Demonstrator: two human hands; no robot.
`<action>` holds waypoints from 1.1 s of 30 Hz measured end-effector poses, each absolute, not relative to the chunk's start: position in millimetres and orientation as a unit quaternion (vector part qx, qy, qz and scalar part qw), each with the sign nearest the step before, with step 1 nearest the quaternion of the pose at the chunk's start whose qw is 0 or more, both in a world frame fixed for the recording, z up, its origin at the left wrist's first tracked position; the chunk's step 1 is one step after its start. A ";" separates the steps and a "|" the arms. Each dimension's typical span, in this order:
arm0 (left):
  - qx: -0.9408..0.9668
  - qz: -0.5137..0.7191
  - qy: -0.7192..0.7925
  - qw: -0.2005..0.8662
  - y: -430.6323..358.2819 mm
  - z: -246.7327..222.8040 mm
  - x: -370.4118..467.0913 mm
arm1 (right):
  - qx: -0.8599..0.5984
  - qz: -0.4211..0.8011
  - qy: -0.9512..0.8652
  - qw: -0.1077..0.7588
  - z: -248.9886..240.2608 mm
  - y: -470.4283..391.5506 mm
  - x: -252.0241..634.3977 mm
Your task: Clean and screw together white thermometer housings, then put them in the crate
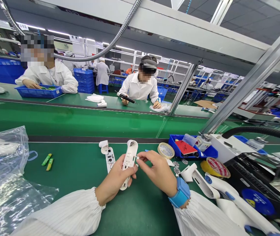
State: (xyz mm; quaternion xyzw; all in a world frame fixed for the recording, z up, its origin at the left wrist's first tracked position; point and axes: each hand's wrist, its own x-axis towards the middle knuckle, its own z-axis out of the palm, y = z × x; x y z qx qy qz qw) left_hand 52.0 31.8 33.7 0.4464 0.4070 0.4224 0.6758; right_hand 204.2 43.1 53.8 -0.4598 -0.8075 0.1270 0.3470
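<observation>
My left hand [116, 180] is closed around a white plastic housing half [130, 152], holding it tilted with its hollow inner side toward me. Close to its right edge, my right hand [158, 167] pinches with thumb and forefinger; a tiny white piece shows at the fingertips, too small to name. A blue band circles my right wrist. Just left of the housing lies a white part with a circuit board [109, 158] and wires, partly covered by my left hand. Two green battery cells [47, 162] rest farther left on the green table [76, 177].
Clear plastic bags [12, 193] cover the left side. At right are a tape roll [166, 150], a blue bin [196, 149], yellow tape [214, 167], white housings [205, 185] and a black machine [250, 183]. Two co-workers sit across, one holding an electric screwdriver [127, 97].
</observation>
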 end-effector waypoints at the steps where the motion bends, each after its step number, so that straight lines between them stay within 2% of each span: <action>1: 0.451 0.424 0.405 0.672 30.6 34.8 52.9 | -0.456 0.103 -0.819 0.333 53.9 44.0 203.1; 5: 0.460 0.426 0.406 0.665 27.5 37.5 55.9 | -0.455 0.051 -0.836 0.305 51.0 46.6 199.9; 14: 0.480 0.408 0.409 0.660 27.7 34.5 56.3 | -0.471 0.052 -0.838 0.272 48.8 47.7 198.8; 24: 0.483 0.401 0.414 0.659 27.7 31.2 55.5 | -0.484 0.054 -0.830 0.272 45.4 47.2 198.6; 33: 0.475 0.409 0.410 0.663 28.2 35.0 56.1 | -0.494 0.103 -0.811 0.295 43.8 47.9 196.4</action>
